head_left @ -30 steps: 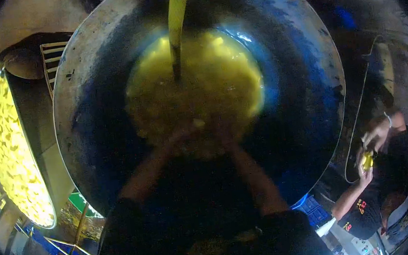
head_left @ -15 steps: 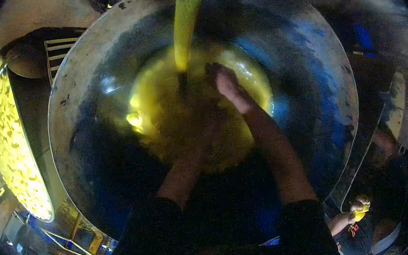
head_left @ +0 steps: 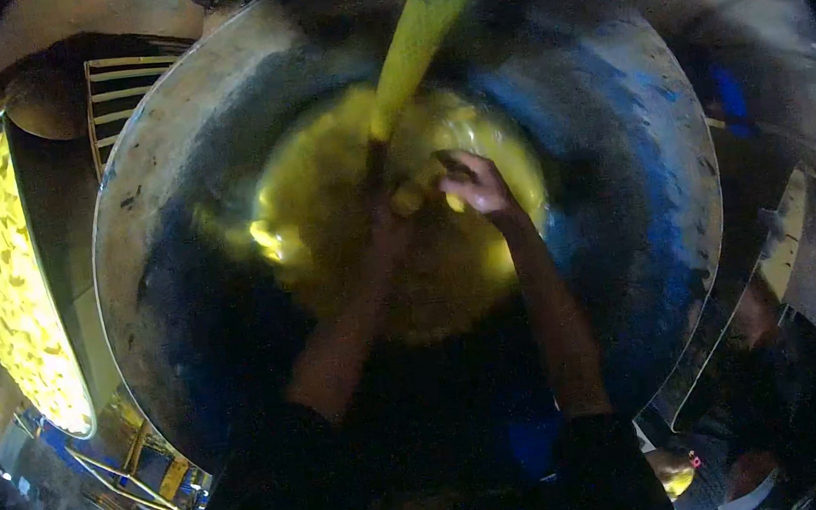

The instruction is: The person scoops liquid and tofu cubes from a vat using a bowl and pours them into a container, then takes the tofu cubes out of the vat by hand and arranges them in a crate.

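Both my arms reach into a large round basin (head_left: 153, 133) of murky yellow liquid (head_left: 431, 283). My left hand (head_left: 393, 214) is dark and blurred near the middle, beside a yellow piece (head_left: 409, 197); its fingers are hard to make out. Just right of it, my right hand (head_left: 477, 185) is above the liquid with its fingers curled around a yellow piece (head_left: 454, 202). A yellow-green pole or tube (head_left: 418, 37) slants down from the top, its dark lower end near my left hand.
A bright tray (head_left: 61, 345) of yellow pieces stands at the left, near a slatted rack (head_left: 122, 89). Another person (head_left: 783, 363) is at the lower right with something yellow (head_left: 677, 481). A blue and yellow frame (head_left: 115, 470) is at the lower left.
My right hand has moved down and its fingers have curled in around a yellow piece. The pole leans further right. The other person's hands have shifted lower in view.
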Available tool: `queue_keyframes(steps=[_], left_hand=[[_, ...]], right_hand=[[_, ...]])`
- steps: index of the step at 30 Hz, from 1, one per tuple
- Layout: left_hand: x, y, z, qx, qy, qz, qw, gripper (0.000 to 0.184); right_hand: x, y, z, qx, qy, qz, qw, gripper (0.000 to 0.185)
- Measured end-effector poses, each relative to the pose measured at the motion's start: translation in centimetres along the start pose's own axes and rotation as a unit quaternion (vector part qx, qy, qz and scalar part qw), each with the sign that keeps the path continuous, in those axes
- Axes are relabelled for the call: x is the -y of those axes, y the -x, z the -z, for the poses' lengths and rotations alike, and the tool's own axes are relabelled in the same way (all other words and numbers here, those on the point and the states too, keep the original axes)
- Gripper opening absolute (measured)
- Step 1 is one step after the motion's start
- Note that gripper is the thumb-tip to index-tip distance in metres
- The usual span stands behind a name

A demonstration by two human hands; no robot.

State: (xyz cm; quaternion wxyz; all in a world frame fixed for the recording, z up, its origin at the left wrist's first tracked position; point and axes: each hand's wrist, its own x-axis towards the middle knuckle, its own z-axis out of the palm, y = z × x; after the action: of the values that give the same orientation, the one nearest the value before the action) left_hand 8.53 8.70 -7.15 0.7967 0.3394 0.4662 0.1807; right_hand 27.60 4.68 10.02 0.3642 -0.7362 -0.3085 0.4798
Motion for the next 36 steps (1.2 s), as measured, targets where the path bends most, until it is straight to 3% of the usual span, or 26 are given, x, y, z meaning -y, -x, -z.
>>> queue_keyframes(steps=[1,2,3,5,8,10,12,14,18,23,25,27,31,34,36], left_hand=[[2.4,-1.7,0.6,0.019,0.325,0.189,0.927,0.04],[0.0,0.1,-0.7,0.021,0.325,0.19,0.926,0.04],[-5.1,3.1,-3.0,0.043,0.206,0.052,0.976,0.039],[-7.5,4.4,-4.4,0.069,0.078,-0.092,0.99,0.038],[-3.9,2.6,-3.6,0.089,0.018,-0.074,0.993,0.04],[-2.9,2.2,-3.7,0.019,0.298,0.113,0.948,0.042],[-2.4,2.4,-3.8,0.018,0.293,0.112,0.949,0.042],[-2.2,2.9,-4.2,0.01,0.287,0.104,0.952,0.041],[-1.9,3.4,-3.8,-0.002,0.283,0.091,0.955,0.041],[-3.5,3.9,-1.2,0.01,0.292,0.115,0.949,0.041],[-4.3,4.4,0.1,0.01,0.291,0.123,0.949,0.041],[-5.3,5.1,1.0,0.01,0.292,0.131,0.947,0.041],[-6.7,6.1,2.5,0.014,0.307,0.148,0.94,0.041],[-8.1,6.5,2.1,0.024,0.333,0.153,0.93,0.041],[-7.9,6.1,2.6,0.08,0.394,0.156,0.902,0.04]], right_hand=[[1.5,1.5,-0.1,-0.002,0.027,0.001,1.0,0.048],[1.8,2.5,-0.8,-0.005,0.045,0.007,0.999,0.05],[1.9,3.5,-1.4,-0.008,0.063,0.013,0.998,0.052],[1.2,3.4,-2.3,0.011,0.06,0.034,0.998,0.059],[-1.6,3.7,-5.4,-0.059,0.068,0.027,0.996,0.058],[-0.3,3.9,-6.0,-0.084,0.045,0.054,0.994,0.056],[1.9,4.3,-5.9,-0.084,0.019,0.08,0.993,0.056],[5.1,4.8,-5.2,-0.022,0.043,-0.017,0.999,0.063],[2.4,3.9,-6.7,-0.129,0.165,0.121,0.97,0.053],[-3.6,-2.5,-4.8,-0.108,0.396,-0.042,0.911,0.043],[-4.8,-5.4,-4.5,-0.117,0.435,-0.131,0.883,0.04],[-6.0,-7.2,-5.2,-0.128,0.437,-0.146,0.878,0.038],[-11.7,-8.6,-6.3,-0.155,0.439,-0.027,0.885,0.033],[-10.0,-5.6,-3.7,-0.112,0.206,0.108,0.966,0.035],[-6.5,-2.6,-2.4,-0.088,0.087,0.174,0.977,0.037]])
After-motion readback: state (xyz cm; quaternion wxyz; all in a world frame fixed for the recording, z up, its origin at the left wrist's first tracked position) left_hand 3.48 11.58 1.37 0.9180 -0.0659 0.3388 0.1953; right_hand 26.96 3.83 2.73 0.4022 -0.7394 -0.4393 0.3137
